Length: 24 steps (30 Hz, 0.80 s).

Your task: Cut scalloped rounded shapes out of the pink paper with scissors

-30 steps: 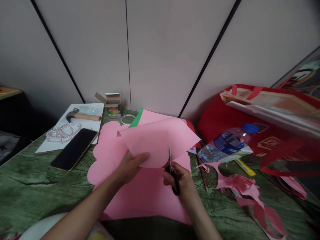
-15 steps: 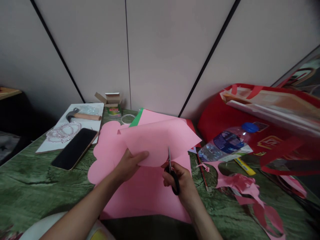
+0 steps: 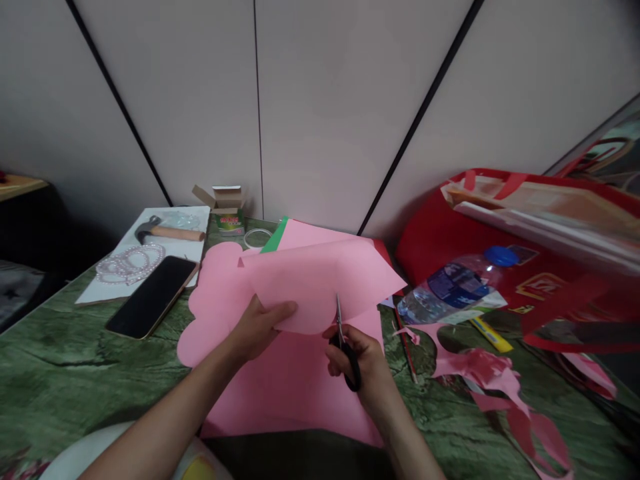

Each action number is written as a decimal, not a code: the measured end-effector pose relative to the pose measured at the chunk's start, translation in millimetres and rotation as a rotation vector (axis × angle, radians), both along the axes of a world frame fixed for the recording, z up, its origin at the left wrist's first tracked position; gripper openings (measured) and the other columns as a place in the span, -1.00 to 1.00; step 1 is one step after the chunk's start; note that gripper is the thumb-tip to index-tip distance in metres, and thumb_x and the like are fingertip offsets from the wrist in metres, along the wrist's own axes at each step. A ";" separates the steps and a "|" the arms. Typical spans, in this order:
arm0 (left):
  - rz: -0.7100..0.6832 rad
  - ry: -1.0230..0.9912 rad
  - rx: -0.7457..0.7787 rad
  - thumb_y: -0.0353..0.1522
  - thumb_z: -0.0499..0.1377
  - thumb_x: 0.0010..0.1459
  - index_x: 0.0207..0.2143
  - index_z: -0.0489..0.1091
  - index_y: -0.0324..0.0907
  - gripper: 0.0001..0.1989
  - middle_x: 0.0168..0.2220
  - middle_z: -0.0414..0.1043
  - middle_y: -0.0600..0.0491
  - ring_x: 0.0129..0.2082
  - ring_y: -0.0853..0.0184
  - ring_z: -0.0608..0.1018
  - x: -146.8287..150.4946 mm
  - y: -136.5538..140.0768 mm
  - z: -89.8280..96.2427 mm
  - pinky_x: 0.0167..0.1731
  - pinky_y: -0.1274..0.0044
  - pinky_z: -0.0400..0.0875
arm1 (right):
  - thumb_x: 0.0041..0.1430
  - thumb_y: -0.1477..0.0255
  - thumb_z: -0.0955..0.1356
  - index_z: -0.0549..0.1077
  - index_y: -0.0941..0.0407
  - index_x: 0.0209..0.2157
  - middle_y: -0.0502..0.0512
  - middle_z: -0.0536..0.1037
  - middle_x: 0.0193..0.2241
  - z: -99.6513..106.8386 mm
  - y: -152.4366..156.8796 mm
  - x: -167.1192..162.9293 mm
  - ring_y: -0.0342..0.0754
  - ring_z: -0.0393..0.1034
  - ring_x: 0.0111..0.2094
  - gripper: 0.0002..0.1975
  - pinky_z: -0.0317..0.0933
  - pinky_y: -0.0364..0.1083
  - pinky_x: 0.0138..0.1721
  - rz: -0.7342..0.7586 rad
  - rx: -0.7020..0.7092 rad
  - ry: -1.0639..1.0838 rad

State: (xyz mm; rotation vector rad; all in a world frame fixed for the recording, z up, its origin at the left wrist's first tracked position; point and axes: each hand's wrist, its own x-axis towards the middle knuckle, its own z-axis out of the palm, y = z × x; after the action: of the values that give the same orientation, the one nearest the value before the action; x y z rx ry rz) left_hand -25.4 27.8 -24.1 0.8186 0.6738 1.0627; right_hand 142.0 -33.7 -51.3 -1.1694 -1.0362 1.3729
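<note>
The left hand (image 3: 263, 327) pinches a curled pink paper sheet (image 3: 305, 283) between thumb and fingers, above more pink paper (image 3: 295, 393) on the green desk (image 3: 55, 367), while the right hand (image 3: 367, 360) grips black-handled scissors (image 3: 345, 347), their blades against the raised sheet.

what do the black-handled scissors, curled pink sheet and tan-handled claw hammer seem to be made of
Black-handled scissors: blades likely metal, being thin and silvery; handles probably plastic, smooth and dark.
Curled pink sheet: paper or thin card, matte; it bends smoothly without gloss.
Tan-handled claw hammer: handle likely wood, tan and dull; head probably metal, dark grey with a curved claw.
</note>
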 end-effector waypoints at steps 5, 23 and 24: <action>0.012 0.003 -0.008 -0.47 0.24 -0.09 -0.25 0.38 -0.25 -0.73 -0.30 0.49 -0.03 -0.29 0.26 0.48 -0.9 0.0 0.0 -0.36 0.52 0.36 | -0.08 0.42 0.40 0.40 0.12 -0.43 -0.17 0.28 -0.73 -0.3 0.0 0.0 -0.28 0.16 -0.72 -0.88 0.00 -0.24 -0.67 0.007 0.011 -0.005; 0.016 -0.005 -0.017 -0.48 0.24 -0.09 -0.25 0.39 -0.25 -0.73 -0.33 0.50 -0.02 -0.34 0.29 0.51 -3.2 0.6 1.0 -0.37 0.53 0.38 | -0.07 0.45 0.39 0.40 0.13 -0.45 -0.16 0.28 -0.74 0.6 -1.1 0.3 -0.27 0.13 -0.74 -0.90 -0.04 -0.22 -0.68 0.020 0.019 -0.035; 0.016 -0.005 -0.018 -0.48 0.24 -0.10 -0.25 0.39 -0.25 -0.73 -0.33 0.50 -0.02 -0.34 0.29 0.51 -3.1 0.7 1.1 -0.37 0.53 0.38 | -0.07 0.45 0.39 0.40 0.13 -0.44 -0.16 0.28 -0.74 0.3 -1.2 0.4 -0.27 0.13 -0.74 -0.90 -0.04 -0.22 -0.68 0.022 0.021 -0.034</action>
State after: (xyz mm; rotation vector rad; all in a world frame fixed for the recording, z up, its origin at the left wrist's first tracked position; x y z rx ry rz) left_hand -28.4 28.5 -23.0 0.7964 0.6855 1.0714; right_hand 142.4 -34.9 -51.0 -1.1725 -1.0877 1.3608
